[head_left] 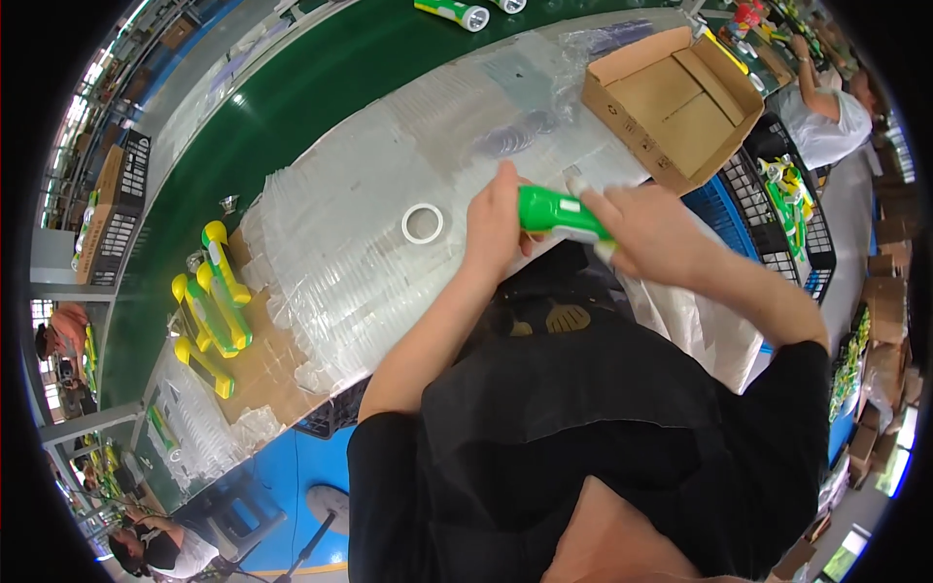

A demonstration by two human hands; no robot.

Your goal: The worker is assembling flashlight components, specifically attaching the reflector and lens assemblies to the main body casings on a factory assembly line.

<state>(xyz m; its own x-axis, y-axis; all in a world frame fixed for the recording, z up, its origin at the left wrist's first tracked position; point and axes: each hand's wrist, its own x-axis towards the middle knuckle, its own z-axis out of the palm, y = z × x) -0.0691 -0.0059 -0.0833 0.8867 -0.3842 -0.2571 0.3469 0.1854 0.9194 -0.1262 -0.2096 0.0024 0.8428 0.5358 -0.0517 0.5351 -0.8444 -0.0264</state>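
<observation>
A green flashlight with white parts [556, 213] is held out in front of me, lying roughly sideways between both hands. My left hand [494, 225] is closed around its left end, thumb raised along it. At the other end my right hand [649, 231] grips it, somewhat blurred by motion; its fingers partly hide that end. Beneath is the plastic-covered worktable [360, 165]. A white ring, like a tape roll [423, 223], lies on it left of my left hand.
Several yellow-green flashlight bodies [219, 316] stand at the table's left. An open cardboard box [593, 89] sits at the far right, beside a black crate [821, 248] of green and yellow parts. Two flashlights [455, 14] lie on the green conveyor [262, 126]. Other people work at both sides.
</observation>
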